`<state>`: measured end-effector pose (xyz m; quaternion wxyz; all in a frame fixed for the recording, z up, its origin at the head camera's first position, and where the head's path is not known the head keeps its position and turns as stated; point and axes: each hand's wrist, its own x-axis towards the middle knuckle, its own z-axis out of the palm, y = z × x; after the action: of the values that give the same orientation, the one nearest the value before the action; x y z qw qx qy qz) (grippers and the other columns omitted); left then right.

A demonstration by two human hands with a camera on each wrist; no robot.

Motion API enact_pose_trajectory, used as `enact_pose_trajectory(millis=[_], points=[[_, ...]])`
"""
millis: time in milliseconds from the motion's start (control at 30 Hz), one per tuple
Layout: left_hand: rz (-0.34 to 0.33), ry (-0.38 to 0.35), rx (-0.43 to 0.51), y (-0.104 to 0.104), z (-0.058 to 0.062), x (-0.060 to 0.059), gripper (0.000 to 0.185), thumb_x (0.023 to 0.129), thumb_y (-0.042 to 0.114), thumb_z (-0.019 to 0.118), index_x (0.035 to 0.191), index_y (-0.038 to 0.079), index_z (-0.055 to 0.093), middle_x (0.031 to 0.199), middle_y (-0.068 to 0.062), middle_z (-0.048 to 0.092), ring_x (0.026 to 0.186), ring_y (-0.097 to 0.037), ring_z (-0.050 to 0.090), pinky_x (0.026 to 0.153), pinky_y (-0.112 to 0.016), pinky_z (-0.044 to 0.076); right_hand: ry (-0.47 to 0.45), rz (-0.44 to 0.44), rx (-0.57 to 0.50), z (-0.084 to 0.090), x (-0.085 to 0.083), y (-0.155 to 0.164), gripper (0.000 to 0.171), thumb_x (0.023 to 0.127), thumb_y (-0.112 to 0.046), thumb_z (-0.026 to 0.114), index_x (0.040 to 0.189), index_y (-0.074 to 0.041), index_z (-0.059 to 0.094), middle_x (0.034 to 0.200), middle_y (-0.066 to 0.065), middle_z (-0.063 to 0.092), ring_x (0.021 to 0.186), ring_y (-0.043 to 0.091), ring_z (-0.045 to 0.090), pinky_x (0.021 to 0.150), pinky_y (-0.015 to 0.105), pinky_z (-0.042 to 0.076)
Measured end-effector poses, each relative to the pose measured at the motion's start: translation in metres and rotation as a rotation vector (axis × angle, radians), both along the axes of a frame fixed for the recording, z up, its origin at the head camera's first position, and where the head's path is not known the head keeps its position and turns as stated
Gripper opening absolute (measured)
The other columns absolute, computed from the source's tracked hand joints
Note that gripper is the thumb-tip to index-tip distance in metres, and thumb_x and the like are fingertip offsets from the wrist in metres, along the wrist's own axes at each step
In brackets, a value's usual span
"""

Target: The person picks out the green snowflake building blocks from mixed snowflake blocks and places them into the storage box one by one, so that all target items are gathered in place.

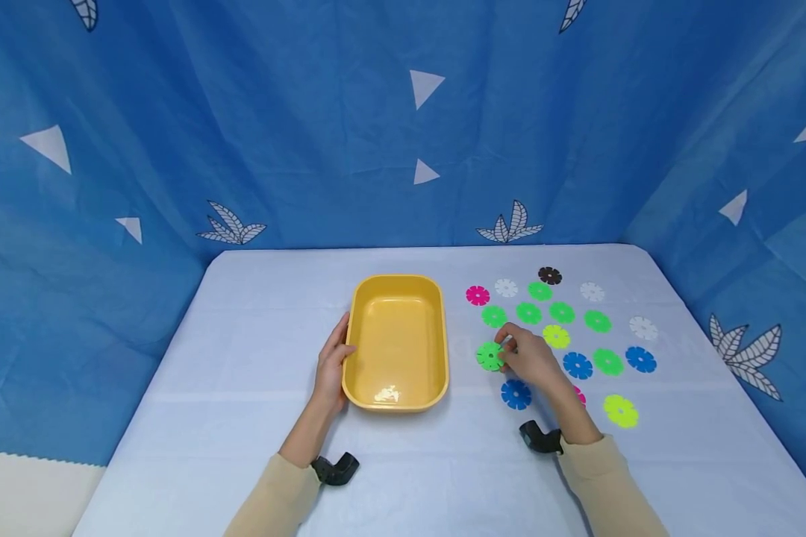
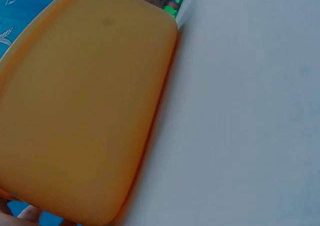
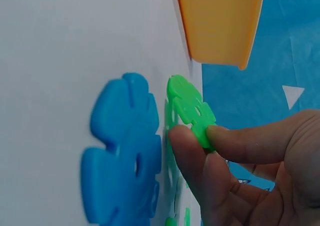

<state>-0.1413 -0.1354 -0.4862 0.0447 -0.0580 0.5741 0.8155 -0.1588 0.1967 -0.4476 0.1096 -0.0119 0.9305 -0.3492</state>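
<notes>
My left hand grips the left side of a yellow plastic tray, its thumb over the rim. Nothing lies inside the tray. In the left wrist view the tray's outer wall fills much of the picture, with only some fingertips showing below it. To the right of the tray, my right hand pinches a green notched plastic disc between thumb and fingers. The right wrist view shows this green disc tilted, just off the white tabletop. Nearest to that hand lies a blue notched disc.
Several more notched discs lie flat across the table's right side: green, blue, yellow, white, pink and one black. A pink disc is partly hidden under the right forearm. Blue curtains surround the table.
</notes>
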Motion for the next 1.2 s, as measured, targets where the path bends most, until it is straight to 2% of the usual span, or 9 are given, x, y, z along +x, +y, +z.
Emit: enact_pose_trajectory(millis=[133,300,633,833,1033,1200], points=[[0.003,0.0,-0.002,0.0,0.0,0.0,0.065,0.095,0.002,0.038,0.156,0.025,0.029,0.162,0.01,0.022,0.149,-0.011,0.02,0.121,-0.039,0.023,-0.022,-0.011,-0.058,0.003,-0.003,0.0,0.016,0.092,-0.001,0.06,0.108,0.0,0.059,0.087,0.013,0.058,0.064,0.016,0.065,0.06,0.027,0.053],[0.006,0.002,0.003,0.001,0.0,0.0,0.065,0.095,0.002,0.037,0.156,0.024,0.029,0.162,0.01,0.022,0.149,-0.011,0.02,0.122,-0.04,0.022,0.013,-0.024,-0.11,0.011,-0.007,-0.001,0.019,0.092,-0.001,0.061,0.11,0.004,0.058,0.087,0.014,0.058,0.068,0.021,0.07,0.061,0.03,0.058],[0.007,0.012,0.008,0.001,0.001,0.001,0.065,0.095,0.002,0.038,0.155,0.025,0.03,0.162,0.009,0.023,0.149,-0.012,0.021,0.121,-0.039,0.024,0.059,-0.07,-0.203,0.035,-0.019,-0.019,0.025,0.092,-0.007,0.065,0.114,0.003,0.059,0.095,0.016,0.058,0.081,0.033,0.073,0.064,0.026,0.059],[0.016,0.018,-0.004,0.002,0.0,0.002,0.065,0.095,0.002,0.038,0.155,0.024,0.03,0.162,0.009,0.024,0.149,-0.011,0.021,0.121,-0.038,0.024,0.063,-0.037,-0.271,0.046,-0.034,-0.04,0.024,0.093,-0.008,0.064,0.114,0.003,0.058,0.098,0.017,0.058,0.085,0.034,0.073,0.066,0.027,0.06],[0.022,0.022,-0.017,0.002,0.0,0.001,0.065,0.094,0.001,0.038,0.155,0.024,0.031,0.161,0.009,0.025,0.149,-0.011,0.021,0.121,-0.038,0.024,0.025,0.01,-0.324,0.051,-0.053,-0.061,0.023,0.092,-0.007,0.064,0.113,0.002,0.059,0.096,0.017,0.059,0.087,0.036,0.072,0.068,0.029,0.06],[0.027,0.025,-0.019,0.002,0.001,0.002,0.065,0.094,0.0,0.037,0.155,0.023,0.031,0.162,0.007,0.024,0.149,-0.012,0.02,0.122,-0.039,0.022,-0.058,0.029,-0.322,0.05,-0.068,-0.082,0.025,0.092,-0.005,0.065,0.115,0.001,0.058,0.098,0.016,0.058,0.087,0.031,0.073,0.075,0.035,0.061]])
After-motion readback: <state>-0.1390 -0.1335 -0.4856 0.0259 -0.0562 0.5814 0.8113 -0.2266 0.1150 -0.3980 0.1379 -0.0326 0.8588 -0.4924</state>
